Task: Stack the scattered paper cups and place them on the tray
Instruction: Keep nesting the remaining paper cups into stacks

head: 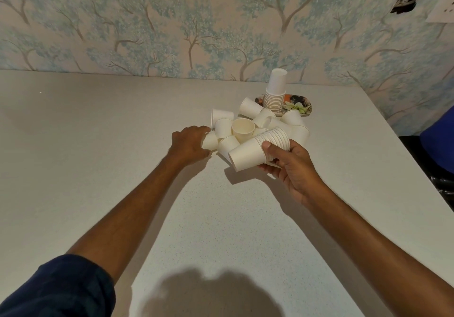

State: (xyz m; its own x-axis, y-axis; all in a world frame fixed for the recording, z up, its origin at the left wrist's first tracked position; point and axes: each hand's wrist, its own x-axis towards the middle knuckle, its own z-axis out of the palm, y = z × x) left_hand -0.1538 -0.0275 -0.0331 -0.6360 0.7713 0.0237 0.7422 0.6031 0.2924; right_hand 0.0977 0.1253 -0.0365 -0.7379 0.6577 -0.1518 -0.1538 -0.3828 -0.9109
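Note:
A heap of white paper cups [255, 122] lies scattered on the white table, some on their sides, one upright [243, 130]. My right hand [290, 169] grips a nested stack of cups [258, 150], held sideways just in front of the heap. My left hand [189, 144] reaches to the heap's left edge, its fingers curled round a single cup [209, 141] lying there. Behind the heap a floral tray [303, 109] carries an inverted stack of cups [275, 90].
The table [98, 144] runs back to a wall papered with trees. Its right edge slants away, with a blue object [439, 130] and dark items [432, 169] beyond it. My shadow falls on the near tabletop.

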